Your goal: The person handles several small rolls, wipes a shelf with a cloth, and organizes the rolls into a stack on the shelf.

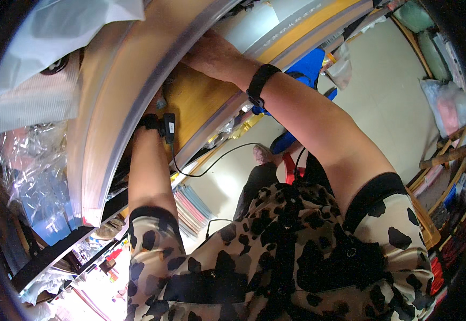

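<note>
My right hand (217, 58) reaches in between two levels of a wooden shelf, just above the lower board (195, 104). Its back shows, but its fingers are hidden behind the upper shelf's clear-edged front (160, 75). A black band (262, 83) circles that wrist. My left forearm (150, 166) goes up under the same upper shelf, and the left hand itself is hidden behind the edge. At the left wrist sits a black strap with a small black device (168, 128), from which a thin black cable (211, 170) hangs down. What either hand touches cannot be seen.
Clear plastic packages (40, 176) and a white bag (67, 32) lie on the upper shelf at left. Below stands a row of thin coloured books or folders (192, 208). Across the pale floor (388, 96), bagged goods (449, 109) line a rack at right.
</note>
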`<state>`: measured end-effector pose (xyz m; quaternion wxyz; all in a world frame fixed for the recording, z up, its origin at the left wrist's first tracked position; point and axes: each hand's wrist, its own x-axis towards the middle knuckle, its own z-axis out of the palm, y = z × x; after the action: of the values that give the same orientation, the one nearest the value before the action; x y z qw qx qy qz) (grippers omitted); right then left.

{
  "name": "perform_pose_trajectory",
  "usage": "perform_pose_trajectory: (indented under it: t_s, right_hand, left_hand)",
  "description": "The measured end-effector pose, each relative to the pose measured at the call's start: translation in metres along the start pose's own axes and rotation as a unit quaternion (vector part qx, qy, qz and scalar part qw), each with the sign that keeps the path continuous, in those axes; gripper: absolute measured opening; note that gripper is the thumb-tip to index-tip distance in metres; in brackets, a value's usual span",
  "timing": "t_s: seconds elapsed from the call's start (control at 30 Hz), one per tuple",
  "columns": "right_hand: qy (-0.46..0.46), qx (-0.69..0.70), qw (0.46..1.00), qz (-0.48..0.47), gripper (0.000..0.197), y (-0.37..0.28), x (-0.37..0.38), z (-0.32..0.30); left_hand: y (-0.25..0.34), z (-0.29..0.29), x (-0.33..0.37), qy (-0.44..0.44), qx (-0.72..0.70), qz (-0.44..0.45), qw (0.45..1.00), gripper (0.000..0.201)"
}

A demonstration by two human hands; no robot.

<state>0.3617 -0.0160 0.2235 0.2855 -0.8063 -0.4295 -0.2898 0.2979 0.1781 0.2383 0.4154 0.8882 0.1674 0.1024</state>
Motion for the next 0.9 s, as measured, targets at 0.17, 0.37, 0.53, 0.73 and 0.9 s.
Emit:
perform_pose_trajectory:
  t_s: [0.17,0.37,0.53,0.73,0.9]
  right_hand:
    - [0.036,0.016,0.999,0.012,0.036,0.000,0.001,0.000]
    - [0.088,0.098,0.991,-0.012,0.036,0.009,0.000,0.002]
    - [0.069,0.011,0.998,-0.011,0.031,0.004,0.000,-0.003]
    - [-0.020,0.186,0.979,0.079,0.028,0.006,-0.002,0.003]
    - [0.000,0.285,0.950,0.129,0.026,-0.004,0.007,-0.026]
  left_hand:
    - [-0.015,0.010,0.019,0.004,0.112,0.044,0.993,0.036]
    - [-0.023,0.021,0.040,0.000,0.196,0.083,0.977,0.036]
    - [-0.029,0.024,0.045,-0.001,0.223,0.101,0.970,0.036]
    - [-0.027,0.029,0.043,-0.008,0.246,0.126,0.961,0.036]
    - [-0.029,0.025,0.019,-0.021,0.272,0.141,0.952,0.036]
